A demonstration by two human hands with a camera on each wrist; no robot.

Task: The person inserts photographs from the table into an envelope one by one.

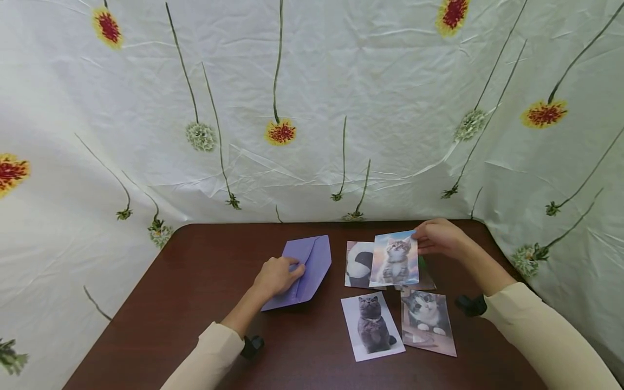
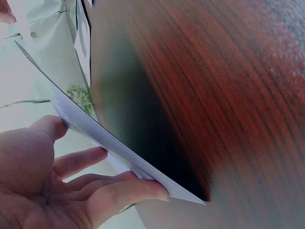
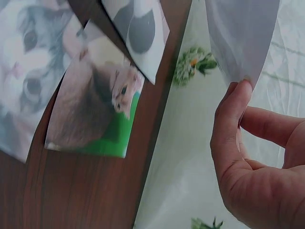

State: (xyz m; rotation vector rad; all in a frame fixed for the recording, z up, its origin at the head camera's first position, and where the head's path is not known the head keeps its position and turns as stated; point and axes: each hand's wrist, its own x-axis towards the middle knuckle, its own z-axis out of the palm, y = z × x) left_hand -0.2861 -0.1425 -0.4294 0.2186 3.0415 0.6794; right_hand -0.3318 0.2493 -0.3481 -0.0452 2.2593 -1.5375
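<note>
My left hand (image 1: pixel 275 276) holds a purple envelope (image 1: pixel 319 266) by its middle, its fingers and thumb against the near face. In the left wrist view the envelope (image 2: pixel 138 160) slants over the tabletop, casting a dark shadow. Between thumb and fingers, my right hand (image 1: pixel 441 237) pinches the upper right edge of a kitten picture card (image 1: pixel 396 262) with a pastel sky. That card overlaps a black-and-white picture (image 1: pixel 358 264) and mostly covers a cat picture with green (image 3: pixel 95 98). From the right wrist, only the held card's pale back (image 3: pixel 242 38) shows.
Nearer on the brown table (image 1: pixel 205 281) lie a grey cat picture (image 1: pixel 372 326) and a grey-and-white cat picture (image 1: pixel 428 320), side by side. A white cloth (image 1: pixel 312 81) printed with flowers hangs behind the table and along its sides.
</note>
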